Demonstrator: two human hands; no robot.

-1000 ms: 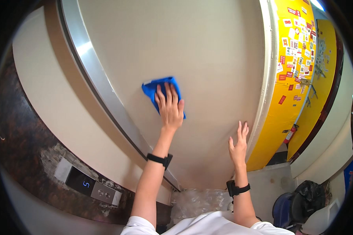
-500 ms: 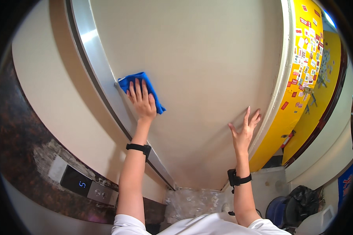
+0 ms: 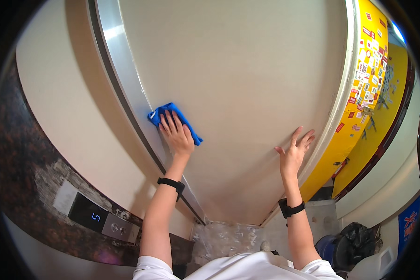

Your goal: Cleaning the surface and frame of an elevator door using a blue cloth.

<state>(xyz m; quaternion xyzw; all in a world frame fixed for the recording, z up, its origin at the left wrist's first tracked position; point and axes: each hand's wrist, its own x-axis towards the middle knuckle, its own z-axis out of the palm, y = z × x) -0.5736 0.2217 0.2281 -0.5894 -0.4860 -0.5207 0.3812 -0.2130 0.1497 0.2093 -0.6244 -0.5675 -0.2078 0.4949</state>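
A folded blue cleaning cloth (image 3: pixel 190 129) lies against a large beige panel (image 3: pixel 238 70), its upper left corner at the silvery metal strip (image 3: pixel 118 44) along the panel's left edge. My left hand (image 3: pixel 176 135) presses the cloth to the surface with its palm and outstretched fingers, covering part of it. On the right, my right hand (image 3: pixel 294 156) holds nothing. Its fingers are spread at the panel near the pale right-hand edge; whether the fingertips touch is hard to tell. Each wrist wears a black band.
Left of the strip is a dark stone-look wall with an elevator call panel (image 3: pixel 93 215). Yellow doors (image 3: pixel 354 121) covered with stickers stand on the right. Below are a floor with crumpled clear plastic (image 3: pixel 224 240), a black bag (image 3: pixel 359 238) and a white container (image 3: pixel 375 266).
My left hand has slid the cloth downward along the metal strip. My right hand stays in about the same place by the right edge, and the view has shifted slightly.
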